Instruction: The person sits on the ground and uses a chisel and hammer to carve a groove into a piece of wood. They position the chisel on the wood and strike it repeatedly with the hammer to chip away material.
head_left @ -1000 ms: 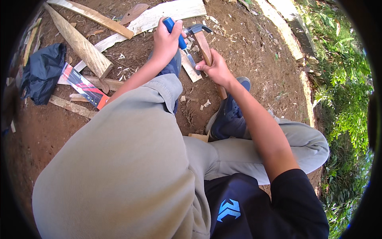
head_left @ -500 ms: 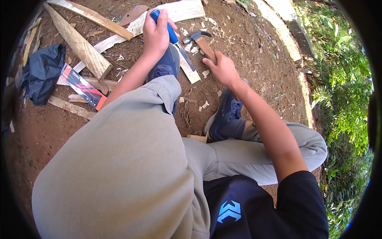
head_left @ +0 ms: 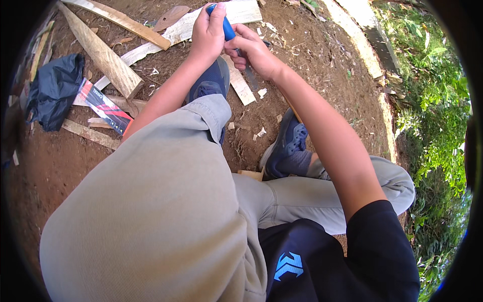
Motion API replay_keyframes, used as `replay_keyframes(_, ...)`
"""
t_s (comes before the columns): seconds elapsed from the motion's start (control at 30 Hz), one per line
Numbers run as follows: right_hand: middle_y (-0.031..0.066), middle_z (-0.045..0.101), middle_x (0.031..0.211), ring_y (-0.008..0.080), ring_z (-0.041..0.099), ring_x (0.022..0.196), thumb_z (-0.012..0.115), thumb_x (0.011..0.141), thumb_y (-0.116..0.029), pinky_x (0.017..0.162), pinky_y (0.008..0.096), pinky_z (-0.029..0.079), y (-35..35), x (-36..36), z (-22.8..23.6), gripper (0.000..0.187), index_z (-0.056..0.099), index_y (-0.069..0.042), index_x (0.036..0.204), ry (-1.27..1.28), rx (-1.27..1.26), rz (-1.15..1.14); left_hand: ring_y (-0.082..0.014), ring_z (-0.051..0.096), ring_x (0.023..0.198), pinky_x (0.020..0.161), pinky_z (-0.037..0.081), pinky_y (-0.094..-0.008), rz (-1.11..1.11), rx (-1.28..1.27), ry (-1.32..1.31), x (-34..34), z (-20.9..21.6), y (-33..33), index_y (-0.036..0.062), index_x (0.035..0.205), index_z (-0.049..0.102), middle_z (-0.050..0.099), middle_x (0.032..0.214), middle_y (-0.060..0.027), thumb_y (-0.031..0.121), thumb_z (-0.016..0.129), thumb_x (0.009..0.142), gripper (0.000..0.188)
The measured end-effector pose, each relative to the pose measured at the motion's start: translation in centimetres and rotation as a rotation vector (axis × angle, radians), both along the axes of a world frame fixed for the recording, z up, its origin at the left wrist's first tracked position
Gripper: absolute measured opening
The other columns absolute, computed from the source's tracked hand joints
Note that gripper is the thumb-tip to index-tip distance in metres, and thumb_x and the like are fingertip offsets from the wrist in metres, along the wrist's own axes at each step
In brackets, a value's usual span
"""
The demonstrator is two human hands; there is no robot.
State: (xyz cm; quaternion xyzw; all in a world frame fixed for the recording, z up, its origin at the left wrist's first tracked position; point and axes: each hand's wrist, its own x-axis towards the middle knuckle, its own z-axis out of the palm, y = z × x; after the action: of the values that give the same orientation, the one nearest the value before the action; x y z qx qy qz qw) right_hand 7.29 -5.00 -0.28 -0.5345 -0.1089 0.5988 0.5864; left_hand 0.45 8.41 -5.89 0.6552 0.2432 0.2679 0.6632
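A chisel with a blue handle (head_left: 227,29) is gripped in my left hand (head_left: 208,35), above my left shoe. Its blade is partly behind my right hand (head_left: 255,54) and points down beside the pale strip of wood (head_left: 240,88) on the ground. My right hand is closed around the hammer, up near its head, with its fingers against the lower end of the chisel handle. Most of the hammer is hidden by my right hand and forearm; part of its wooden handle (head_left: 292,107) shows beside the forearm.
Brown soil with scattered wood chips surrounds my shoes. Long boards (head_left: 103,50) and a pale plank (head_left: 176,34) lie at the upper left. A black plastic bag (head_left: 54,93) and a printed cardboard sleeve (head_left: 104,108) sit at the left. Green plants (head_left: 437,126) grow along the right.
My right hand has moved up and left to the chisel, and the hammer head is now mostly hidden. My left hand has shifted slightly up and right with the chisel.
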Motion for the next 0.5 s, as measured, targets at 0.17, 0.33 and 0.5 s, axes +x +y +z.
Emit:
replay_keyframes(0.17, -0.0069, 0.035, 0.062, 0.0052, 0.027, 0.049, 0.052, 0.105, -0.040, 0.044, 0.0246, 0.023, 0.0, -0.8, -1.7, 0.032, 0.049, -0.012, 0.089, -0.082, -0.069, -0.005, -0.0136, 0.059, 0.085, 0.079, 0.050, -0.0307, -0.174, 0.004, 0.149, -0.5, -0.8, 0.8, 0.0053, 0.108, 0.055, 0.060, 0.089, -0.0058, 0.033, 0.048, 0.108, 0.029)
replay_keyframes(0.33, -0.0056, 0.041, 0.064, 0.0056, 0.035, 0.050, 0.047, 0.109, -0.044, 0.045, 0.0238, 0.027, -0.5, -2.3, -2.7, 0.036, 0.052, -0.009, 0.098, -0.229, -0.045, -0.119, -0.0138, 0.060, 0.086, 0.079, 0.051, -0.0324, -0.218, -0.180, 0.111, -0.7, 2.4, -1.4, 0.0030, 0.107, 0.055, 0.062, 0.090, -0.0063, 0.029, 0.049, 0.107, 0.027)
replay_keyframes(0.5, -0.0050, 0.049, 0.076, 0.0030, 0.045, 0.061, 0.053, 0.109, -0.034, 0.052, 0.0206, 0.036, -0.3, -2.6, -3.8, 0.052, 0.043, -0.005, 0.151, -0.271, 0.017, -0.193, -0.0172, 0.062, 0.087, 0.080, 0.051, -0.0328, -0.020, 0.015, 0.008, -0.2, 0.8, -2.4, 0.0017, 0.109, 0.056, 0.063, 0.090, -0.0076, 0.032, 0.044, 0.109, 0.032)
